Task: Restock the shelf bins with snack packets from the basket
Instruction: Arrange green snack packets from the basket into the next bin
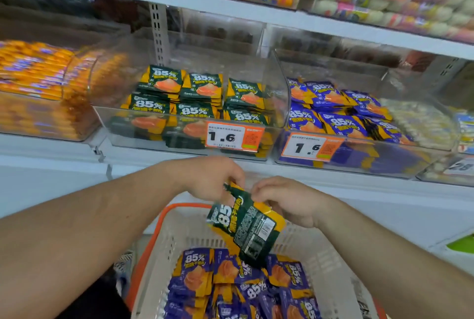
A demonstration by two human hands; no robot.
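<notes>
The left hand (213,177) pinches the top of a few green packets (246,229) over the basket (154,236); the right hand (284,200) pinches them too. At twelve o'clock the green bin (283,103) is partly filled. Many purple packets (241,285) remain; the purple bin (436,139), at one o'clock, has room.

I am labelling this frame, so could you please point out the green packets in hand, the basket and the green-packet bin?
green packets (246,226), head view, printed back face.
basket (159,226), head view, orange rim.
green-packet bin (184,136), head view, clear front wall.
</notes>
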